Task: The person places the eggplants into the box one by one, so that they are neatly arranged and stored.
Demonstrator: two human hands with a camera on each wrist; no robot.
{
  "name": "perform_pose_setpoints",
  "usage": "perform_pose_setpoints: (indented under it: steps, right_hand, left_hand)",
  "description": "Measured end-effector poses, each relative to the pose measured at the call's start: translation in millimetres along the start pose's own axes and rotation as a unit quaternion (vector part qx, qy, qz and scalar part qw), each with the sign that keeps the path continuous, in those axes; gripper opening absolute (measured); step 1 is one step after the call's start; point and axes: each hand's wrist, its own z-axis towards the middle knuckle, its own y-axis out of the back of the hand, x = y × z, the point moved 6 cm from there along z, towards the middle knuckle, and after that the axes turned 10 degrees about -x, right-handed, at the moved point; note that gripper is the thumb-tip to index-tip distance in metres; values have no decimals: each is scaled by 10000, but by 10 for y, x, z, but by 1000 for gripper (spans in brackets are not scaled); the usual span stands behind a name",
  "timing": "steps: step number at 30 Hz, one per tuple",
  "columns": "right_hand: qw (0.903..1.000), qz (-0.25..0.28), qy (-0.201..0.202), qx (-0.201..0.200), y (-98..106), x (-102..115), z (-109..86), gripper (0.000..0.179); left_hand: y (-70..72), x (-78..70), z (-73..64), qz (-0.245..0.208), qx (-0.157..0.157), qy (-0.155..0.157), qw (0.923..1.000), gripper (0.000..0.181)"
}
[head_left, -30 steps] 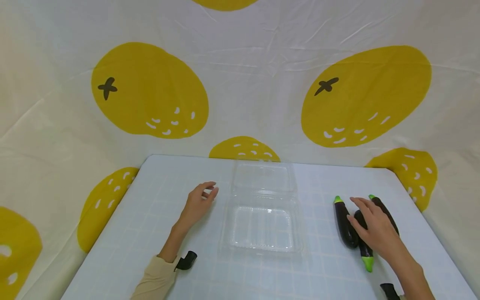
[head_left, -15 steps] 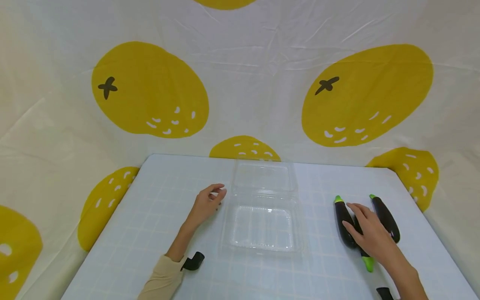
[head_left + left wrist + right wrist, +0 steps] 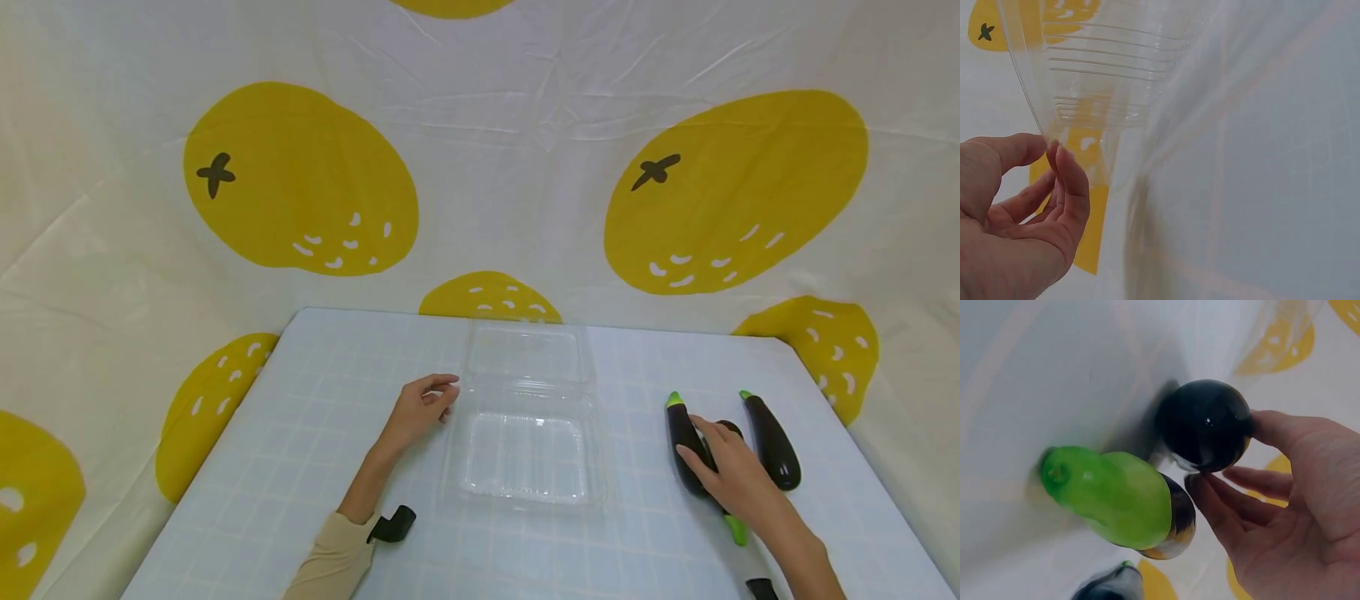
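A clear plastic clamshell container lies open on the table, its lid folded back. My left hand is at its left edge near the hinge, and in the left wrist view thumb and forefinger pinch the plastic edge. To the right, my right hand holds the leftmost eggplant between thumb and fingers. Its round dark end faces the right wrist camera. A second eggplant lies beneath the hand, mostly covered, green cap toward me. The third eggplant lies apart to the right.
A white table with a faint grid bears everything. Behind it hangs a pale cloth printed with big yellow fruit. Black camera mounts stick out from the wrists.
My left hand has moved right to the container's edge. My right hand has shifted left from over the middle eggplant and taken hold of the leftmost one, uncovering the third eggplant.
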Motion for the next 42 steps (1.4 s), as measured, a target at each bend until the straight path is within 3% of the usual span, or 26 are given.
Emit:
perform_pose_setpoints:
  steps: [9,16,23,34,42]
  right_hand:
    - [9994,-105,-242,234,-38,24,18,68]
    - [9976,-150,-452,496,-46,49,59,73]
    - [9974,-117,-469,529,-54,49,66,71]
    - [9997,-35,-205,124,-38,115,42,65]
    - [9996,111,102,-219,59,215,54,63]
  left_hand:
    - [-27,-28,-22,-142,274,26,9995,35]
    - [-22,-45,-37,-420,331,243,9983,35]
    - [-20,-45,-50,-524,341,253,9977,35]
    - [-20,-20,-52,-537,288,413,9973,34]
    - [-22,-30,-50,-586,347,318,9972,34]
